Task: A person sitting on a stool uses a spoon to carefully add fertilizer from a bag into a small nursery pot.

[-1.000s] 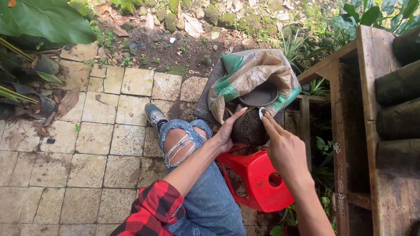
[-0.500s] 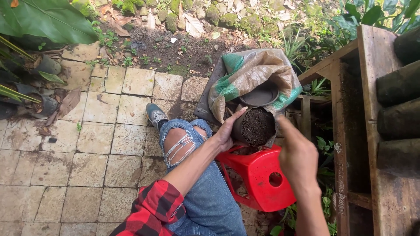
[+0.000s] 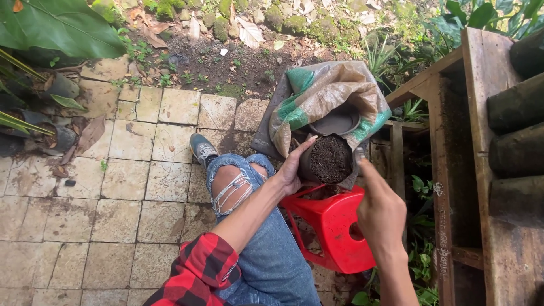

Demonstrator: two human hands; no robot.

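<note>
Head view, from the left: one broad green leaf (image 3: 56,25) over the pale paving tiles (image 3: 124,187), well away from either hand; nearer in, one red-and-black checked sleeve (image 3: 198,271), one grey sneaker (image 3: 199,148) and one torn denim knee (image 3: 232,184) just left of the grasp. Then the left hand (image 3: 293,170), cupped against the left wall of the soil-filled black pot (image 3: 330,160), thumb lying up along the rim, gripping it and keeping it tilted towards the camera. Directly behind that grip, one slumped woven sack (image 3: 323,90) in tan and green with a single dark round saucer (image 3: 337,122) in its mouth; directly under it, one red plastic stool (image 3: 334,226), apparently bearing the pot's base. Right of the pot, the right hand (image 3: 381,212), forefinger stretched out to just beside the pot's right rim, other fingers curled under; impossible to tell whether clenched on something small or empty. Judged as the steadying of a filled pot while attending to its soil surface; calls next for a firm left-hand hold and a light, precise touch at the rim, without spilling soil. Far right, well beyond both hands, one weathered wooden rack (image 3: 481,113) carrying four dark cylinders (image 3: 517,153), stacked.
</note>
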